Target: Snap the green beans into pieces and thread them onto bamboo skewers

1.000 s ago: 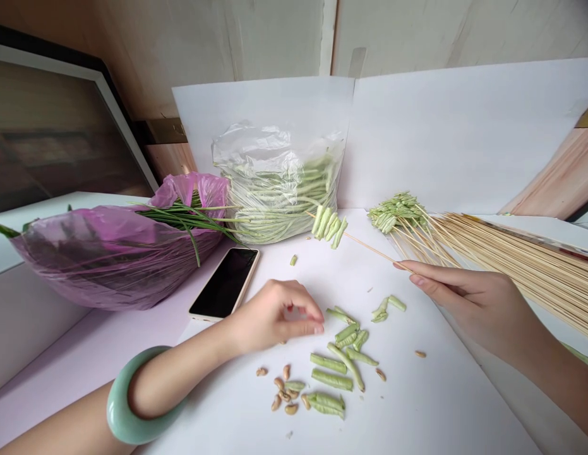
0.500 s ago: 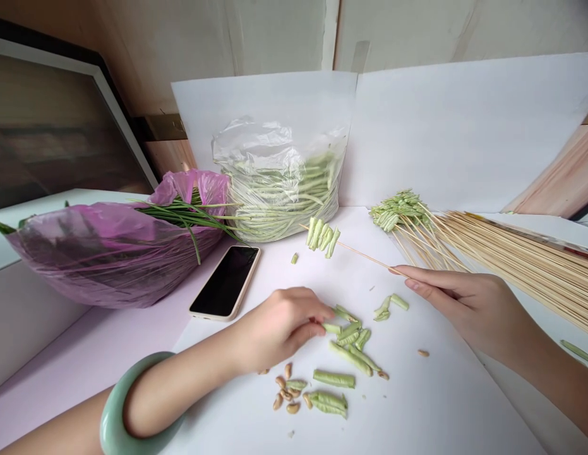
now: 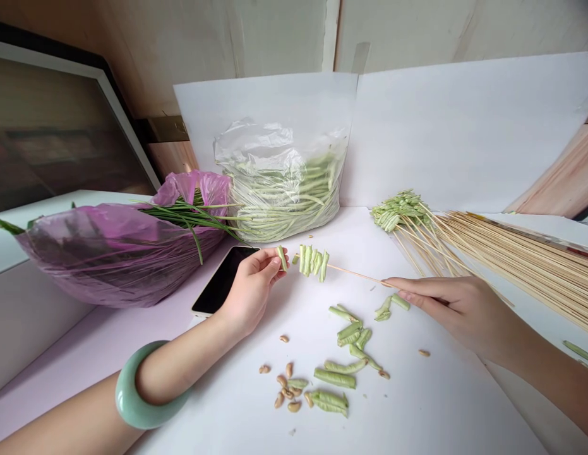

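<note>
Between the thumb and fingers of my left hand (image 3: 253, 281) is a short green bean piece (image 3: 282, 258), held near the tip of a thin wooden skewer (image 3: 353, 272). Whether the tip touches that piece I cannot tell. My right hand (image 3: 448, 303) pinches the skewer farther down its shaft. Several bean pieces (image 3: 314, 261) are threaded side by side close to the tip. Below the skewer, loose cut bean pieces (image 3: 335, 378) lie scattered on white paper (image 3: 417, 404), with several tan beans (image 3: 294, 407) beside them.
A black-screened phone (image 3: 215, 291) lies behind my left hand. A purple bag (image 3: 114, 265) of greens stands left, a clear bag (image 3: 284, 189) of long beans at the back. Filled skewers (image 3: 402, 210) and a bundle of bare skewers (image 3: 521, 253) lie to the right.
My left hand has lifted a bean piece from the loose pile and moved up and left to the skewer's tip. The skewer has dipped slightly and shifted left in my right hand.
</note>
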Motion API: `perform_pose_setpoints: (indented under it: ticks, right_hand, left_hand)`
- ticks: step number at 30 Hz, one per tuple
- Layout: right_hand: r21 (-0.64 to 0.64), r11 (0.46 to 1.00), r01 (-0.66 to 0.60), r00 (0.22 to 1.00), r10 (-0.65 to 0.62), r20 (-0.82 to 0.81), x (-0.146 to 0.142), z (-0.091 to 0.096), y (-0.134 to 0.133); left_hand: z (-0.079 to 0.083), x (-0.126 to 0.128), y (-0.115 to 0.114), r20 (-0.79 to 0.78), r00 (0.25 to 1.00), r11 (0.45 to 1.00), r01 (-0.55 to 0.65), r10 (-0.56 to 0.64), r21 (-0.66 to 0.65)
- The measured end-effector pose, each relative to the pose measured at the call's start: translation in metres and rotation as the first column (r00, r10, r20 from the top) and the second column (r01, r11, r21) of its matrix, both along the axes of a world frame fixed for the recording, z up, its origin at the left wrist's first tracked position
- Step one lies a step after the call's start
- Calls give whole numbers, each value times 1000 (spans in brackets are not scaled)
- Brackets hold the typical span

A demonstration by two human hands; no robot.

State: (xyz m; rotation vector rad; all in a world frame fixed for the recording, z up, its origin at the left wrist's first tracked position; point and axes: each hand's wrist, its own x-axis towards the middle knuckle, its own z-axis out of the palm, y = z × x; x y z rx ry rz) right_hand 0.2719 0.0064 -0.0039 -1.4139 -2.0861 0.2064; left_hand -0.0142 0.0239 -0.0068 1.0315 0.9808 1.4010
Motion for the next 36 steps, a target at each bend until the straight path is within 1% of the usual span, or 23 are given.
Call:
perform_pose_setpoints:
  ticks: [3,5,15,24,30,36]
  right_hand:
    - [-72,994,-79,996,77,-33,-2,1,0]
    - [-70,993,-90,995,87,-48,-3,2,0]
    - [-69,995,-77,997,76,-21,0,1,0]
    - [-54,996,-65,997,63,-44,0,-3,0]
    - [-58,995,-84,996,82,-26,-1,-2,0]
    - [-54,995,-81,997,80,-18,-1,-4,0]
  left_hand:
    - [-1,0,1,17,1000,1000,16,-16,-10]
    - [-2,0,2,12,999,999,32,-31,-20]
    - [-1,-1,2,-41,997,997,72,-72,4]
    - [-3,-1,3,-62,997,999,53,-53,1]
    - [-4,-2,3,-61,997,999,54,-54,-1]
    - [-3,-2,3,-12,997,997,75,-76,-35]
